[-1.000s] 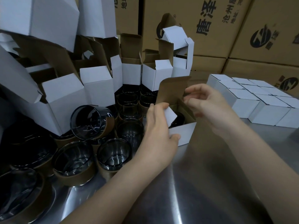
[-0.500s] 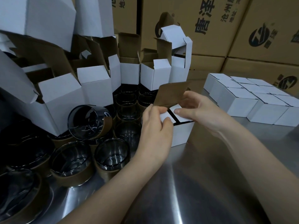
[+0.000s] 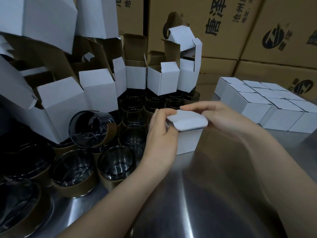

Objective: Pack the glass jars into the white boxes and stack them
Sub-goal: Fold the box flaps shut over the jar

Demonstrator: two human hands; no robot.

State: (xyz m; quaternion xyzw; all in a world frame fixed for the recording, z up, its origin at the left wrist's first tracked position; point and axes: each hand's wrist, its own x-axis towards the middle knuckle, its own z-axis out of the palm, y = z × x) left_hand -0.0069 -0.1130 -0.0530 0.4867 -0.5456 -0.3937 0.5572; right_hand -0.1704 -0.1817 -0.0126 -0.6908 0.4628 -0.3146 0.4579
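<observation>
Now the once-upright lid [image 3: 187, 121] covers the box [image 3: 187, 143].

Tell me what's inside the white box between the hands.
Nothing inside shows. The lid covers the top of the box, held by the left hand and right hand, so its contents are hidden.

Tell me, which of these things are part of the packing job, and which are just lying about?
Part of the job: the white box being closed by the left hand and right hand; glass jars waiting; open white boxes; closed white boxes.
Lying about: brown printed cartons behind; steel table, only the work surface.
</observation>
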